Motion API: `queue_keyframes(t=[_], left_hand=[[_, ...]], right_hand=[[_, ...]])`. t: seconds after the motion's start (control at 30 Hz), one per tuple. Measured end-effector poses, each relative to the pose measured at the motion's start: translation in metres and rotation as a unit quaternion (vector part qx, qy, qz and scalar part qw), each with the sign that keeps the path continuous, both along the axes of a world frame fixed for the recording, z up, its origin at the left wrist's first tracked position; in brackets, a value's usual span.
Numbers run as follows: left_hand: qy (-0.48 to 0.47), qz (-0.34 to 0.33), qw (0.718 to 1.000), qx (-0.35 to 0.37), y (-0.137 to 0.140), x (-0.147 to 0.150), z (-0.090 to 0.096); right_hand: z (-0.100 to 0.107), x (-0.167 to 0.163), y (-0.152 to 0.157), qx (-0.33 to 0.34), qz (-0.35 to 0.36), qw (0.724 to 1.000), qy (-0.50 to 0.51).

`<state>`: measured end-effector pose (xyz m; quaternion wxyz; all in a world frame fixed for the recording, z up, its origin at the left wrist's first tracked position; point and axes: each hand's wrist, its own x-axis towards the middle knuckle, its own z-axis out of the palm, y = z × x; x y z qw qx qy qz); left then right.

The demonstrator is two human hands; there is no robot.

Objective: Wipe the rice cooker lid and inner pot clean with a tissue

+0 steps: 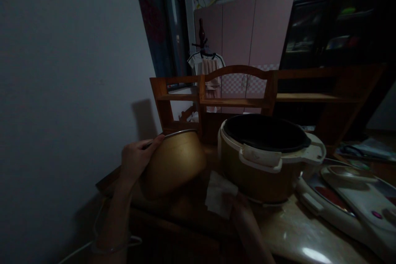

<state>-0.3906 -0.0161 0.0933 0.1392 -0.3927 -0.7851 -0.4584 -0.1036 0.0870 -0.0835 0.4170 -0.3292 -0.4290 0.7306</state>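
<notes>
Left hand [134, 163] at lower left of the frame: fingers closed on the rim of the gold inner pot [177, 161], thumb along the edge
Pot sits left of lower centre, tilted; smooth satin metal, round wall curving into the base, thin silvery rim. Can't tell if its underside touches the table

Right hand [239, 207], bottom centre-right: partly curled, pinching a white wipe [219, 194]; thin, soft, creased, roughly square, paper or cloth unclear. Finger detail lost in shadow

Electric cooker body [260, 175] right of centre, upright on the table: squat cylinder, dull brownish-gold side, pale plastic rim, matte black interior, mouth uncovered. Chunky pale handle [261, 157] on the near side

Lower right: pale, rounded appliance part [349, 194], glossy plastic with a reddish panel and small pink oval, just beside the cooker

Table [293, 235] is glossy at lower right, with a bright glare spot. Behind, mid-frame: wooden hutch [236, 102], varnished brown, arched top rail
</notes>
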Motion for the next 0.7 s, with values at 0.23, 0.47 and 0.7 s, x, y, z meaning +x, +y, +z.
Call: queue_keyframes(t=[0.23,0.47,0.7], left_hand=[[0.003,-0.007,1.000,0.018,-0.001,-0.004,-0.004],[0.012,-0.002,1.000,0.009,-0.002,-0.004,-0.003],[-0.002,-0.004,1.000,0.024,-0.001,-0.008,-0.005]], right_hand=[[0.006,0.005,-0.003,0.022,-0.010,0.998,-0.058],[0.004,0.005,-0.004,0.039,0.000,0.998,-0.048],[0.018,0.008,-0.007,0.048,-0.005,0.997,-0.068]])
